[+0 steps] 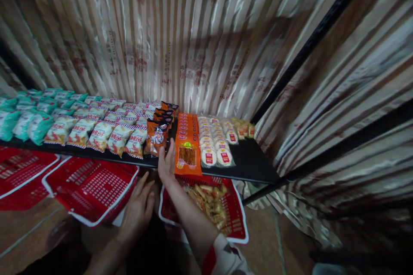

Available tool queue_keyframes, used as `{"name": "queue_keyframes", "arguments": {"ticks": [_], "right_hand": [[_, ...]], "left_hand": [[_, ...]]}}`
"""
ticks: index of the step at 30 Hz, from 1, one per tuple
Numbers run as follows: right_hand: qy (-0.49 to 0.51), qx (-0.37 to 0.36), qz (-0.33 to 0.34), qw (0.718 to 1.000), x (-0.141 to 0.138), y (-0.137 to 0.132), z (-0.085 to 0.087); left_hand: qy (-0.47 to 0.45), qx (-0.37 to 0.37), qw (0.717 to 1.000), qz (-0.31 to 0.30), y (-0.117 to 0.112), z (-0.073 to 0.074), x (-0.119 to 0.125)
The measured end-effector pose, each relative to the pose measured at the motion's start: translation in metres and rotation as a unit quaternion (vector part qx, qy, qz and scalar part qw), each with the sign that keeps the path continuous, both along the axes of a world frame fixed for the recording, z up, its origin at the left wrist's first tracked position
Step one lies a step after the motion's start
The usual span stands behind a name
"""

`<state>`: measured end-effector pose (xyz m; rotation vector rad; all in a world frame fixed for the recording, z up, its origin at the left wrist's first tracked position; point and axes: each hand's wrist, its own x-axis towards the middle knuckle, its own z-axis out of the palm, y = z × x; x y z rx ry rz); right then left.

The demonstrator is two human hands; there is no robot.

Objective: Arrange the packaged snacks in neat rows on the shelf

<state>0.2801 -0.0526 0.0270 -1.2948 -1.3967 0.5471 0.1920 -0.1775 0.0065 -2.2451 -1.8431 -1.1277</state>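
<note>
My right hand [167, 164] reaches to the front edge of the black shelf [248, 159], fingers stretched upward and nothing visibly gripped. It sits between a row of orange and black snack bags [156, 137] on its left and a flat orange packet [189, 142] on its right. Whether it touches the nearest bag I cannot tell. Lower and to the left, my left hand [140, 204] is held open below the shelf edge, fingers extended and holding nothing.
White and orange snack bags [100, 135] and teal bags [38, 126] line the shelf's left. Round white packaged items [217, 157] and small yellowish packs [245, 129] stand right. Red baskets [93, 184] sit below; another red basket [237, 210] holds yellowish packs [211, 206]. Black posts [300, 47] flank the shelf.
</note>
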Motion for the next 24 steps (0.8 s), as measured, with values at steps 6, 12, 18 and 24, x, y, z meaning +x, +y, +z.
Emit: {"name": "queue_keyframes", "arguments": {"ticks": [6,12,18,24], "right_hand": [[-0.058,0.036,0.019,0.997,0.048,-0.055,0.001],[-0.061,0.002,-0.007,0.998,0.094,-0.09,-0.014],[-0.06,0.035,-0.002,0.998,0.136,-0.115,0.007],[-0.075,0.044,-0.022,0.996,0.18,-0.137,0.038]], "left_hand": [[-0.066,-0.034,0.997,-0.009,-0.033,-0.008,0.026],[-0.11,-0.09,0.99,-0.004,-0.071,-0.02,0.051],[-0.112,-0.146,0.983,-0.026,-0.092,-0.011,0.078],[-0.108,-0.176,0.975,-0.08,-0.096,0.008,0.11]]}}
